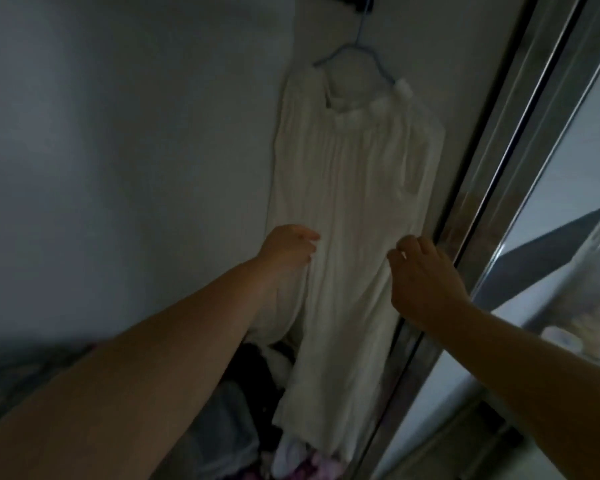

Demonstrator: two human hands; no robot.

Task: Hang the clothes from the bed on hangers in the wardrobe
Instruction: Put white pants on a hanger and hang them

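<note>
A long, pale cream pleated dress (354, 188) hangs on a thin blue wire hanger (352, 51) inside the dim wardrobe, just beside the silvery sliding door frame (506, 161). The left hand (284, 252) rests against the dress's left edge, fingers curled into the fabric. The right hand (423, 275) sits at the right edge, fingers bent, pinching the cloth. Below, a heap of dark and pinkish clothes (257, 427) lies on the wardrobe floor.

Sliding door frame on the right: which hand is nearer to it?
Right. The right hand sits against the door frame at the white dress's edge; the left hand touches the dress's far side.
</note>
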